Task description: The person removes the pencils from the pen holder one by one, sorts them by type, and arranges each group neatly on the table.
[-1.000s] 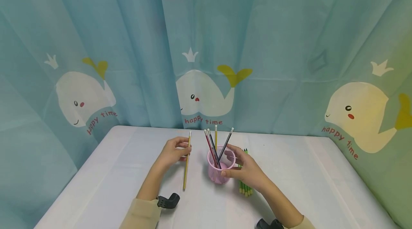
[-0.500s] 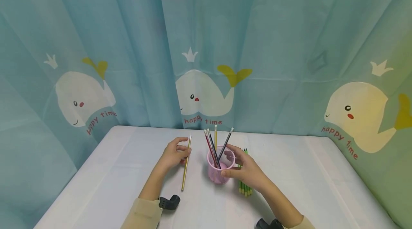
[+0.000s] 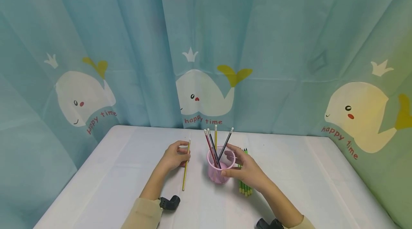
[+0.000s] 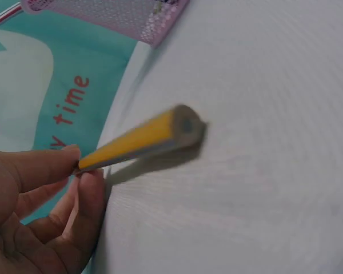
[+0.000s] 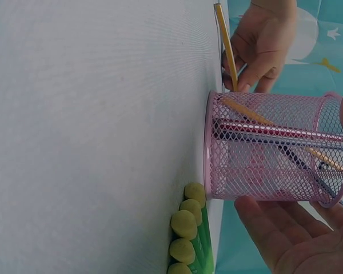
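Between thumb and fingers, my left hand (image 3: 174,156) pinches a yellow pencil (image 3: 185,176), left of the pink mesh pencil cup (image 3: 215,176). In the left wrist view, the flat unsharpened end of this yellow pencil (image 4: 137,140) points toward the camera, just over the white surface. My right hand (image 3: 250,172) holds the cup from its right side, thumb near the front rim and fingers behind. Several pencils, dark red, black and yellow, lean inside the cup, white-tipped ends up. The right wrist view shows those pencils (image 5: 280,133) through the mesh.
A bunch of green pencils (image 3: 246,189) lies on the white table (image 3: 305,193), to the right of the cup and partly under my right hand. Their rounded yellowish ends (image 5: 184,225) face the right wrist camera. A blue curtain (image 3: 283,43) with printed whales hangs behind the table.
My left hand has come slightly lower and nearer to me, and the upper end of the yellow pencil has dropped a little with it. The right hand and cup have stayed put.
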Demonstrator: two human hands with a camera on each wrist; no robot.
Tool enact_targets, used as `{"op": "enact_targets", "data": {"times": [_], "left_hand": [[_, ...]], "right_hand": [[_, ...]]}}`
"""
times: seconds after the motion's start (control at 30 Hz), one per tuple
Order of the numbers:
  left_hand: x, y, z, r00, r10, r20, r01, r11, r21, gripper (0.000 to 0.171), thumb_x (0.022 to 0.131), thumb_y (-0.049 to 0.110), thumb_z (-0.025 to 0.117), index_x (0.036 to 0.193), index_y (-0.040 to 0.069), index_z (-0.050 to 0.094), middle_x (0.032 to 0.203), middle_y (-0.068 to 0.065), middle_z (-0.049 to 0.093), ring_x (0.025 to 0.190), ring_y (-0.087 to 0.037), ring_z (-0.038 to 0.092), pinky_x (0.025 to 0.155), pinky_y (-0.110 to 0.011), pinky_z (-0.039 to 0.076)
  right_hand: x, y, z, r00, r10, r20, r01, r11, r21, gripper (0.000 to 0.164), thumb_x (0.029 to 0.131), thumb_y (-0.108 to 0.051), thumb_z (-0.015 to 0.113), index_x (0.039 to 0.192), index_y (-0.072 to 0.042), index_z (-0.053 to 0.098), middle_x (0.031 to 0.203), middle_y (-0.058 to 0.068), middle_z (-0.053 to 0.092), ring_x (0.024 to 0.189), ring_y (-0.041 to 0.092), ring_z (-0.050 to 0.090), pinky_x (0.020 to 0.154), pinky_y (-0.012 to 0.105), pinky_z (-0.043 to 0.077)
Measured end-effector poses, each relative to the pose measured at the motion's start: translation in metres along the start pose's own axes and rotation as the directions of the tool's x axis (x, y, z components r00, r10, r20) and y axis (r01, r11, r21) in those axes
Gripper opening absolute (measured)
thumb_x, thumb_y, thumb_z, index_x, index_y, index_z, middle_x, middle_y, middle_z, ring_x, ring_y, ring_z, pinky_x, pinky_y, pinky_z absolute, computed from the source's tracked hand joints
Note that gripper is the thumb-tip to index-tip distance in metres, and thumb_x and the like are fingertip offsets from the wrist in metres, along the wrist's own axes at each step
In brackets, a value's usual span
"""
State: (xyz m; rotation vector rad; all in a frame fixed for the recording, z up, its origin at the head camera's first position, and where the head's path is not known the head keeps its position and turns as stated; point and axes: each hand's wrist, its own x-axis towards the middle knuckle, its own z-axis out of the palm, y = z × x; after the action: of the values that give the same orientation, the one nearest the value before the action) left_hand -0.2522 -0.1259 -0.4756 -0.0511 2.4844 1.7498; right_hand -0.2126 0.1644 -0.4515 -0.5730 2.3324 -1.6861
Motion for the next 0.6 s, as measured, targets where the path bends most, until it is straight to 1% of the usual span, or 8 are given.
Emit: {"op": "enact_targets", "data": {"times": [0.17, 0.33, 0.43, 0.6], "left_hand": [[0.0, -0.0026, 0.0027, 1.0, -0.009, -0.022, 0.01, 1.0, 0.021, 0.046, 0.086, -0.002, 0.071, 0.13, 0.002, 0.058, 0.101, -0.014, 0.065, 0.068, -0.016, 0.064, 0.059, -0.029, 0.06], [0.0004, -0.004, 0.0043, 0.999, 0.004, -0.042, -0.002, 0.999, 0.055, 0.046, 0.084, 0.0, 0.075, 0.128, 0.002, 0.061, 0.101, -0.013, 0.066, 0.067, -0.015, 0.064, 0.058, -0.028, 0.06], [0.0013, -0.005, 0.005, 0.999, 0.025, -0.043, -0.021, 0.996, 0.083, 0.044, 0.083, 0.001, 0.076, 0.125, 0.002, 0.063, 0.1, -0.013, 0.067, 0.067, -0.014, 0.065, 0.058, -0.027, 0.06], [0.0023, -0.0067, 0.0062, 0.999, 0.019, -0.043, -0.014, 0.995, 0.095, 0.041, 0.081, 0.0, 0.077, 0.12, 0.002, 0.066, 0.1, -0.011, 0.068, 0.066, -0.013, 0.065, 0.058, -0.027, 0.06]], "right_hand": [[-0.0002, -0.0006, -0.0001, 1.0, 0.005, 0.001, -0.005, 1.0, -0.001, 0.085, 0.08, -0.019, 0.085, 0.152, -0.018, 0.038, 0.149, 0.021, 0.047, 0.133, 0.043, 0.05, 0.103, 0.045, 0.052], [0.0005, -0.0011, -0.0003, 1.0, 0.002, -0.002, -0.002, 1.0, -0.003, 0.086, 0.08, -0.019, 0.085, 0.152, -0.017, 0.038, 0.149, 0.022, 0.047, 0.133, 0.043, 0.049, 0.103, 0.045, 0.051], [0.0007, -0.0013, -0.0006, 1.0, 0.001, -0.006, -0.001, 1.0, -0.005, 0.087, 0.079, -0.02, 0.086, 0.152, -0.018, 0.038, 0.148, 0.022, 0.048, 0.133, 0.042, 0.05, 0.103, 0.046, 0.051], [0.0002, -0.0014, -0.0004, 1.0, 0.006, -0.006, -0.006, 1.0, -0.003, 0.087, 0.079, -0.02, 0.086, 0.152, -0.017, 0.038, 0.148, 0.022, 0.048, 0.132, 0.042, 0.05, 0.103, 0.046, 0.051]]}}
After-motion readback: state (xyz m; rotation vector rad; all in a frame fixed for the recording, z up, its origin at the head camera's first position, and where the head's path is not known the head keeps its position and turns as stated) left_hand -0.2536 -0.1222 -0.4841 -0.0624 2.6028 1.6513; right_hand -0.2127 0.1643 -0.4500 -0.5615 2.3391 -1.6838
